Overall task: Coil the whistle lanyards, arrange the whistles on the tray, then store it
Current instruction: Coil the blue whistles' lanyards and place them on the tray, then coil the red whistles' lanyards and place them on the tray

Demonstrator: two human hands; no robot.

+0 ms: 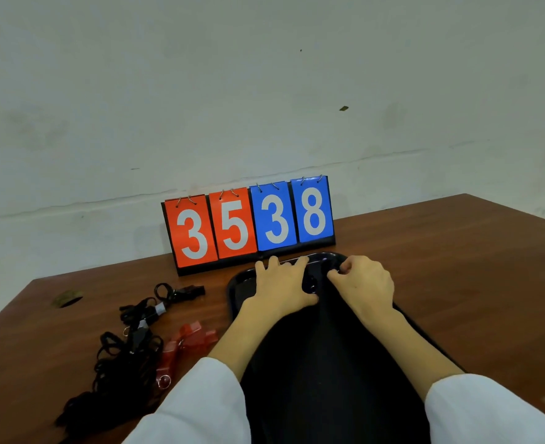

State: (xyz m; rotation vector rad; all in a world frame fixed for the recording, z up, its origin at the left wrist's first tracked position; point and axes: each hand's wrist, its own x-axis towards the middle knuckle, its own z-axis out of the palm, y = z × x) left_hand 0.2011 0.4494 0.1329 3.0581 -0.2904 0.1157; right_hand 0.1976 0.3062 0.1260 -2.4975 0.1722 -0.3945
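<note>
Black glossy tray (pixel 237 285) on counter (pixel 457 267), just in front of scoreboard (pixel 248 224). Both hands, left (pixel 280 286) and right (pixel 365 286), curled over something small and dark on it; grip unclear. Whistles (pixel 189 339) with tangled lanyards (pixel 120 363) left of tray.

The wooden desk (pixel 457 257) is reddish-brown with a faint grain. The glossy oval plastic tray (pixel 329 363) is black. The flip scoreboard (pixel 248 222) has a black base; its two left cards are orange-red, its two right cards blue, all with white numerals. The tangled cord lanyards (pixel 117 363) are black. The translucent plastic whistles (pixel 188 341) are red. Both sleeves (pixel 200 408) are white. The wall (pixel 264 91) is off-white, stained.
</note>
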